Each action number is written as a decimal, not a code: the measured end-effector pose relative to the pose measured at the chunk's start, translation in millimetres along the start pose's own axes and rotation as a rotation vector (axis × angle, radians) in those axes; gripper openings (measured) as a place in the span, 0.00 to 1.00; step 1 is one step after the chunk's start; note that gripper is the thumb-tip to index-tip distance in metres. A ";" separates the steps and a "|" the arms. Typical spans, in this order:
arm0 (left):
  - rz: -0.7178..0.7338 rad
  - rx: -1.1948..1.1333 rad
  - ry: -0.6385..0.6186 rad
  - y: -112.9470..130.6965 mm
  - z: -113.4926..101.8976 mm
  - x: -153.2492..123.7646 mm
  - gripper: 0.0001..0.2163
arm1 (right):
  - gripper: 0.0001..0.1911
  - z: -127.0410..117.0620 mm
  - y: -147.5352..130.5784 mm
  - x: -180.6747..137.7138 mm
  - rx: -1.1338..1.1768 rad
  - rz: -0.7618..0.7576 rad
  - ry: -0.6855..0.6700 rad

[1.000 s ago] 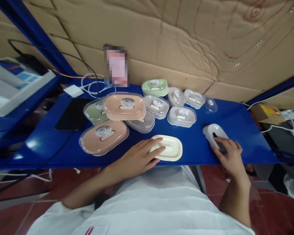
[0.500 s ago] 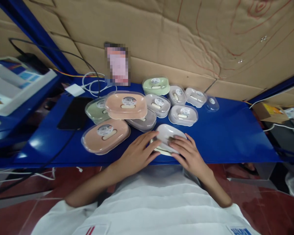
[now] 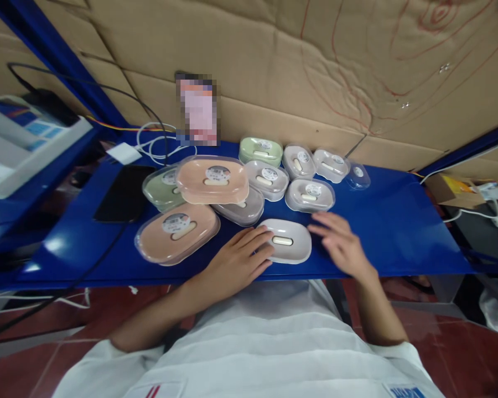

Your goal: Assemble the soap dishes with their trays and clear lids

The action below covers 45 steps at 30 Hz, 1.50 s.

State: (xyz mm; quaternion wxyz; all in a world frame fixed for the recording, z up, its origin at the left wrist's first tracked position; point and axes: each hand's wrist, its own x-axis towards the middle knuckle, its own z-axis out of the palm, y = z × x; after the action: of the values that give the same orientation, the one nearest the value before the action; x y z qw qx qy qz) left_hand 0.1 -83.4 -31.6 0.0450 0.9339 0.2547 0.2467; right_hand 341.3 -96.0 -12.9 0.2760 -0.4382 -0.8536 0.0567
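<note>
A pale grey oval soap dish (image 3: 292,251) lies uncovered near the table's front edge, a cream pill-shaped piece in its middle. Against its left end rest the outstretched fingers of my left hand (image 3: 244,254), which is open. My right hand (image 3: 340,243) is just right of the dish, apart from it, fingers spread and holding nothing. Behind stand several grey soap dishes with clear lids, the nearest a labelled grey dish (image 3: 310,196). To the left, a peach dish (image 3: 211,190) sits on others, with another peach dish (image 3: 178,232) in front.
A clear lid (image 3: 359,177) with a label lies right of the grey dishes. A green dish (image 3: 259,150) stands by the cardboard wall (image 3: 274,66). On the left are a black phone-like slab (image 3: 122,193), a white charger (image 3: 124,153) and cables. The blue table (image 3: 398,232) extends right.
My right hand has lifted off the grey dish and moved right, fingers apart. The dish now shows its cream piece and sits slightly lower; the pale green underneath no longer shows. My left hand stays beside it.
</note>
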 end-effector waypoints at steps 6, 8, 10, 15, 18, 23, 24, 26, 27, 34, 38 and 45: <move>-0.003 -0.026 -0.013 -0.3 -0.5 0.8 0.08 | 0.36 -39.6 122.0 16.3 -0.410 0.493 -0.069; -0.008 -0.033 -0.016 -0.4 -0.3 0.8 0.08 | 0.39 -44.0 138.4 13.1 -0.469 0.556 -0.094; -0.002 -0.032 -0.022 -0.4 -0.4 0.7 0.08 | 0.41 -48.1 143.0 3.5 -0.513 0.580 -0.031; -0.016 -0.021 -0.009 0.3 -3.3 -0.1 0.07 | 0.37 -65.0 139.2 -38.2 -0.459 0.575 0.079; -0.047 -0.024 0.012 0.8 -4.7 -1.3 0.07 | 0.34 -70.8 121.3 -63.4 -0.287 0.524 0.098; -0.085 -0.081 0.012 1.1 -1.1 -4.4 0.17 | 0.25 -51.4 46.7 -81.0 -0.009 0.478 0.143; -0.114 -0.092 0.024 1.3 0.1 -5.0 0.21 | 0.25 -44.6 30.4 -78.9 0.032 0.465 0.142; -0.172 -0.111 0.050 2.1 2.3 -5.9 0.27 | 0.24 -30.8 2.7 -69.2 0.087 0.404 0.116; -0.193 -0.122 0.057 2.4 3.2 -6.2 0.29 | 0.25 -24.5 -8.2 -62.1 0.108 0.353 0.091; -0.235 -0.168 0.030 1.0 4.4 -6.3 0.38 | 0.35 11.3 -46.7 -10.6 0.068 -0.044 -0.085; -0.193 -0.144 0.047 -0.4 3.5 -6.1 0.32 | 0.39 28.9 -53.7 -4.3 0.002 -0.141 -0.111; -0.180 -0.095 0.039 -2.4 2.7 -7.7 0.28 | 0.38 29.2 -47.8 -11.0 -0.021 -0.136 -0.146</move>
State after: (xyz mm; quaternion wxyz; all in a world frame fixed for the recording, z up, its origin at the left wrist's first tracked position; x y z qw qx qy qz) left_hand -5.5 -85.0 -37.8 0.1062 0.8992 0.3264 0.2715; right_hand 297.0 -129.5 -25.9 0.2116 -0.3768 -0.8998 0.0607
